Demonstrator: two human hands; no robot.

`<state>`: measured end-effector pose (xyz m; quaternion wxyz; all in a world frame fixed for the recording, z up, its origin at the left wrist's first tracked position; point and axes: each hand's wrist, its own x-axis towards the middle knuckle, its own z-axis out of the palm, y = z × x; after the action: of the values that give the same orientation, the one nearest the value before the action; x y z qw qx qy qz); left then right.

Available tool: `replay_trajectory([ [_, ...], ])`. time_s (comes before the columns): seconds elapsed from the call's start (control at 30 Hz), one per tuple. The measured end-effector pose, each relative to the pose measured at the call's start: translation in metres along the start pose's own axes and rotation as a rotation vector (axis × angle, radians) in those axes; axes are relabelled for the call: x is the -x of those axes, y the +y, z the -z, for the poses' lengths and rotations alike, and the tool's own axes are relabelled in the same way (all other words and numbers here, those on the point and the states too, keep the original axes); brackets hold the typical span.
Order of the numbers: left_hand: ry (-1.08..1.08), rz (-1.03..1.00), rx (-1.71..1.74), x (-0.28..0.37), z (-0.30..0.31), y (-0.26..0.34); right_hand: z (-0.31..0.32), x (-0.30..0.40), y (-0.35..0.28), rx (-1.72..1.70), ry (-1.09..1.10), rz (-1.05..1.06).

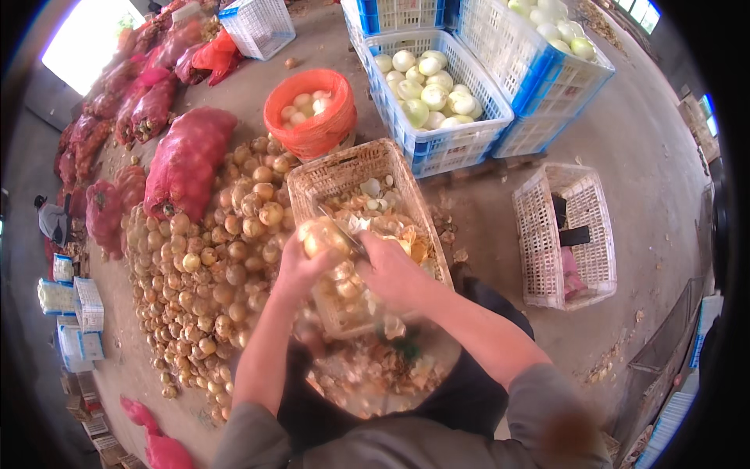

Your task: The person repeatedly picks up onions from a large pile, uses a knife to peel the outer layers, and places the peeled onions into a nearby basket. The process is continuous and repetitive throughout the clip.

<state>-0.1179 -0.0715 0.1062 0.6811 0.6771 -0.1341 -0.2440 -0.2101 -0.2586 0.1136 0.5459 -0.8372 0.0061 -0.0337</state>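
Observation:
Between my hands is a yellow onion [321, 235], gripped in my left hand [302, 267]. My right hand [389, 272] holds a knife [345, 233], its blade against or just beside the onion's right side. Below them stands a dirty plastic crate [345, 153]. Onion skins [410, 237] and pale onion scraps [375, 193] lie in its far part. Nearer to me, partly hidden by my hands, are several onions [347, 287] in the same crate.
Unpeeled onions [199, 293] are heaped at left beside a red mesh sack [187, 161]. A red mesh-lined bucket [310, 117] and a blue-white crate [451, 132] hold peeled onions. At right stands a white crate [565, 234]. A person [54, 221] is far left.

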Motion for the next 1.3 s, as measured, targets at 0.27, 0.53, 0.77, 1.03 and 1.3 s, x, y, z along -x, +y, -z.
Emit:
replay_trajectory([
  [0.27,-0.066,0.046,0.126,-0.006,0.008,-0.018,0.002,0.002,-0.005,0.088,-0.004,0.004],
  [0.53,-0.151,0.238,0.332,-0.004,0.015,-0.026,0.003,0.006,-0.004,0.088,-0.085,-0.060],
  [0.77,-0.171,0.077,0.088,-0.003,0.010,-0.013,0.006,0.003,-0.012,0.115,-0.146,-0.119],
  [1.03,-0.122,0.026,-0.174,-0.002,0.003,0.004,0.009,-0.004,-0.015,0.122,-0.213,-0.239],
  [1.3,-0.129,-0.039,-0.070,0.002,0.009,0.006,-0.010,0.002,0.016,0.074,-0.043,-0.043],
])
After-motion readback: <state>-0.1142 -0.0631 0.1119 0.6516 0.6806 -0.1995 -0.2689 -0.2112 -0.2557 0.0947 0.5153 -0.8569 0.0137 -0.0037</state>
